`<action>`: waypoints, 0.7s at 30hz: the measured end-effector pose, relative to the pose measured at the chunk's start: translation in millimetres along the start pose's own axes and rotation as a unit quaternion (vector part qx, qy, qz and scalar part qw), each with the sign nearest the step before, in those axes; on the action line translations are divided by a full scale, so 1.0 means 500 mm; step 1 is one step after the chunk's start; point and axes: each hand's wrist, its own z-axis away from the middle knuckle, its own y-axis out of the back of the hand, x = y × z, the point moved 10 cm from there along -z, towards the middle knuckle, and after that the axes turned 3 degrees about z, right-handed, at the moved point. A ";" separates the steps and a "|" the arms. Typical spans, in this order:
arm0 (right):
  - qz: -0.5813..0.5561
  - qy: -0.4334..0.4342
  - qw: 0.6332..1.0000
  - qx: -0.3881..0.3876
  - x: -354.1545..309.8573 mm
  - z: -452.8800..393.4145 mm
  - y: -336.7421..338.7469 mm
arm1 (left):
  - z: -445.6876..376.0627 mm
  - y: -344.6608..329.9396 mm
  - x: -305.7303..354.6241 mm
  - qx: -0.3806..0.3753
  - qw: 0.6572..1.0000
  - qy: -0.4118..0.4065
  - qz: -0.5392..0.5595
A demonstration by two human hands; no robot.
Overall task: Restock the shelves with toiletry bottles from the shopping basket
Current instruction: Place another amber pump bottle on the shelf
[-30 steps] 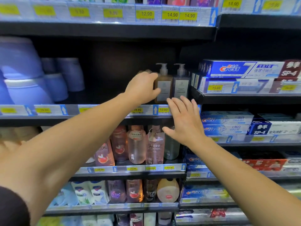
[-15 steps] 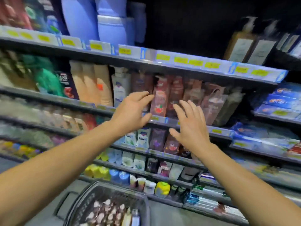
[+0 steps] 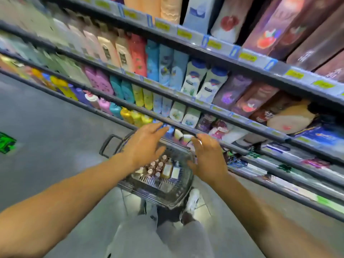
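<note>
A dark shopping basket (image 3: 178,199) stands on the floor in front of my feet. Inside it stand several toiletry bottles (image 3: 160,168), some with rose-coloured caps, one amber with a pale label, one grey. My left hand (image 3: 143,146) hovers over the basket's far left side, fingers straight and spread, holding nothing. My right hand (image 3: 206,157) hovers over its right side, fingers loosely bent, also empty. The shelves (image 3: 219,125) run diagonally above the basket, packed with coloured bottles and refill pouches.
The basket's handle (image 3: 107,146) sticks out to the left. Grey floor (image 3: 55,138) spreads left of it, with a green marking (image 3: 6,145) at the far left. My white shoe (image 3: 192,202) sits beside the basket. Low shelf edges jut out on the right.
My view swung down from the upper shelf to the basket. Both hands left the pump bottles on the shelf and dropped, empty, to just above the basket.
</note>
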 end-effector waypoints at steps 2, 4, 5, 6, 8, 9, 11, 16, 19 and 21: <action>-0.006 -0.006 0.999 -0.050 0.000 0.005 -0.080 | 0.019 -0.066 -0.042 -0.026 0.999 0.022 0.013; -0.023 -0.013 0.996 -0.083 0.011 0.011 -0.160 | 0.034 -0.132 -0.075 -0.047 0.998 0.039 0.023; -0.038 -0.020 0.995 -0.092 0.019 0.014 -0.195 | 0.040 -0.166 -0.091 -0.060 0.996 0.054 0.030; -0.052 -0.029 0.992 -0.107 0.027 0.017 -0.230 | 0.046 -0.198 -0.107 -0.071 0.994 0.069 0.040; -0.078 -0.059 0.985 -0.142 0.047 0.022 -0.302 | 0.047 -0.261 -0.131 -0.088 0.991 0.088 0.057; -0.093 -0.076 0.980 -0.156 0.059 0.024 -0.338 | 0.046 -0.294 -0.142 -0.101 0.988 0.098 0.057; -0.110 -0.104 0.970 -0.192 0.079 0.028 -0.416 | 0.042 -0.363 -0.167 -0.123 0.983 0.119 0.058; -0.143 -0.118 0.949 -0.255 0.112 0.010 -0.622 | 0.033 -0.538 -0.246 -0.152 0.964 0.199 0.090; -0.160 -0.130 0.939 -0.276 0.130 -0.029 -0.747 | 0.024 -0.660 -0.301 -0.174 0.953 0.227 0.104; -0.184 -0.144 0.931 -0.279 0.140 -0.059 -0.828 | 0.020 -0.737 -0.340 -0.184 0.944 0.248 0.117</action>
